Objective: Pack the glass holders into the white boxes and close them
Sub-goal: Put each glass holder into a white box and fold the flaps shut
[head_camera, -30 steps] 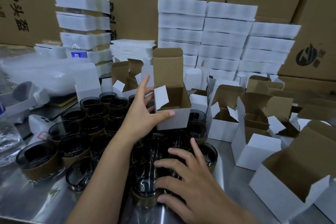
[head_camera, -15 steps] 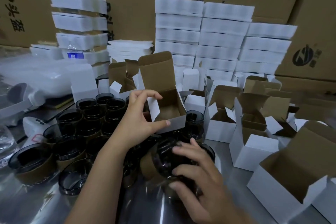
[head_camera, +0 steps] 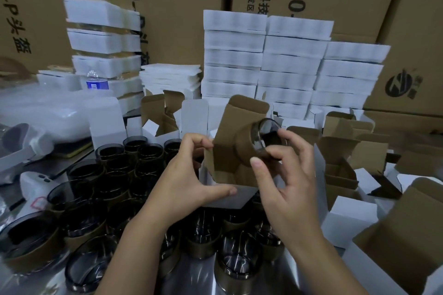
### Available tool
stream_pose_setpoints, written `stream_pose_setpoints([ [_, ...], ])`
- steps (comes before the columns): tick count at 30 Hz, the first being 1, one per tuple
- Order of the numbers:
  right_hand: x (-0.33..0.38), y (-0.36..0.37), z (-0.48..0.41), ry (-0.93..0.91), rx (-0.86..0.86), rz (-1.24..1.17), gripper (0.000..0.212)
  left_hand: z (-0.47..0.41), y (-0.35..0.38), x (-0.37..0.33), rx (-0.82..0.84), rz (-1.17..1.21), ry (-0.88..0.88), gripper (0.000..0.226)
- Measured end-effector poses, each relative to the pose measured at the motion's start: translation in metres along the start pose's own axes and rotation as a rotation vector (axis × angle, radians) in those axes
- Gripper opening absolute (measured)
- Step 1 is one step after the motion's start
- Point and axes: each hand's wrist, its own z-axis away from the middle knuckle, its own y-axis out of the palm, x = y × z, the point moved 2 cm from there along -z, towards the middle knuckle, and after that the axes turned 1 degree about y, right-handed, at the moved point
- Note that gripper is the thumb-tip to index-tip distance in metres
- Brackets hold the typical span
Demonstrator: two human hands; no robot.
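My left hand (head_camera: 191, 182) grips a small white box (head_camera: 230, 196) with a brown inside, tilted so its open mouth faces me, lid flap up. My right hand (head_camera: 285, 175) holds a dark glass holder (head_camera: 261, 139) with a brown paper band, its base end going into the box mouth. Several more banded glass holders (head_camera: 115, 175) stand packed together on the metal table below and left of my hands.
Open white boxes (head_camera: 345, 170) with raised flaps crowd the right side, one large at the near right (head_camera: 395, 242). Stacks of white foam trays (head_camera: 263, 60) and big cardboard cartons (head_camera: 182, 7) fill the back. A water bottle (head_camera: 97, 80) and white plastic items lie at the left.
My right hand lifted a glass holder from the table up to the box. My left hand raised and tilted the box toward me, and the holder now enters its mouth.
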Motion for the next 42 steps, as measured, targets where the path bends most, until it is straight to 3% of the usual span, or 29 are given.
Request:
stream_pose_setpoints([
  [6,-0.005,-0.004,-0.002,0.006,0.156,0.107,0.02,0.001,0.003,0.002,0.011,0.055,0.024,0.068],
  [16,-0.003,-0.006,-0.007,0.081,0.35,0.153,0.01,0.002,0.005,0.002,-0.021,0.107,-0.02,0.066],
  [25,-0.008,-0.003,-0.008,0.081,0.441,0.254,0.016,0.002,0.006,0.005,0.01,0.102,-0.046,0.069],
  [27,-0.009,-0.002,-0.005,0.05,0.378,0.232,0.016,0.002,0.005,0.007,0.02,0.09,-0.03,0.075],
  [29,-0.009,-0.004,-0.002,0.03,0.166,0.111,0.021,0.003,0.005,0.008,0.037,0.06,-0.003,0.08],
  [31,-0.014,-0.01,-0.001,0.207,-0.071,-0.155,0.025,0.004,0.005,0.009,0.061,0.04,0.0,0.08],
  [33,-0.026,-0.014,-0.004,0.496,-0.17,-0.447,0.021,0.004,0.005,0.009,0.087,0.017,-0.007,0.076],
  [36,-0.038,-0.014,-0.007,0.733,-0.078,-0.584,0.022,0.004,0.008,0.008,0.118,-0.003,-0.019,0.059],
  [42,-0.03,-0.003,-0.001,0.783,0.277,-0.635,0.04,0.005,0.009,-0.001,0.053,0.094,0.034,0.047],
])
